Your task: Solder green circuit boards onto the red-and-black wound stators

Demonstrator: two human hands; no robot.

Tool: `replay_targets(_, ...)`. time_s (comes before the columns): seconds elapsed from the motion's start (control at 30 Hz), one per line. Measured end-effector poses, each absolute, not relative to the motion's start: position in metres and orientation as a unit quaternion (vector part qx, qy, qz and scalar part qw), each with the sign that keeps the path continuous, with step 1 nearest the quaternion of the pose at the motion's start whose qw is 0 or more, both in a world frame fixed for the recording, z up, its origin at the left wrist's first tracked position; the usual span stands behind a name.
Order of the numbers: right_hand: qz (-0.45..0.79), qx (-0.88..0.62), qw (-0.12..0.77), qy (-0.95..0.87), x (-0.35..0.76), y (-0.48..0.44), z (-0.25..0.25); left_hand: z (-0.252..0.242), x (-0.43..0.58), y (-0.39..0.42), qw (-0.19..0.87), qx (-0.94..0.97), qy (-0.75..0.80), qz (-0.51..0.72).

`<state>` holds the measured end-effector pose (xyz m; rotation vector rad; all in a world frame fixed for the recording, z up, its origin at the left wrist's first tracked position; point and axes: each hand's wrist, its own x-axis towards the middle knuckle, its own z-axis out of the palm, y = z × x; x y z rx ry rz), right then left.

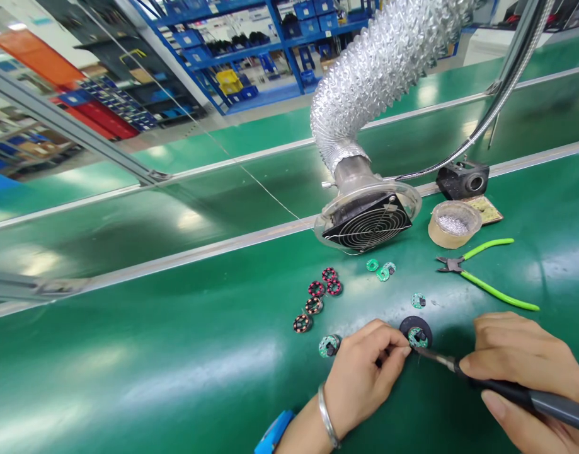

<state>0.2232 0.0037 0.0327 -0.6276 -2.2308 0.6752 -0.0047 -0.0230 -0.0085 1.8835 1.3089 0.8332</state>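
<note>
My right hand grips a soldering iron with a dark handle. Its metal tip reaches the edge of a small round green circuit board, which sits on a black disc. On the other side, my left hand is closed in a pinch against that board's left edge; whatever is between thumb and forefinger is too small to name. Left of this hand lies a round part topped with a green board. Another small board rests just beyond the black disc.
Several ring-shaped wound coils lie left of three green boards. Green-handled cutters lie at right, below a tub of silvery bits and a black iron stand. A fume-extractor hood hangs low over the green bench.
</note>
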Motion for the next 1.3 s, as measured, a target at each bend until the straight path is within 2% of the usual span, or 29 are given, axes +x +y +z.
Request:
replay_targets(0.8,0.245,-0.248,0.373,-0.860,0.233,0.004,0.037,-0.009,-0.005,-0.022,0.326,0.744,0.489,0.319)
replay_targets(1.03,0.227,-0.261,0.418,-0.840,0.210,0.017,0.009,-0.008,-0.006,-0.023,0.320,0.751,0.484,0.316)
replay_targets(1.17,0.221,-0.222,0.366,-0.877,0.196,0.022,-0.007,-0.011,-0.005,-0.025,0.291,0.767,0.468,0.329)
replay_targets(1.3,0.223,-0.220,0.357,-0.880,0.196,0.023,-0.009,-0.013,-0.002,-0.027,0.270,0.774,0.459,0.342)
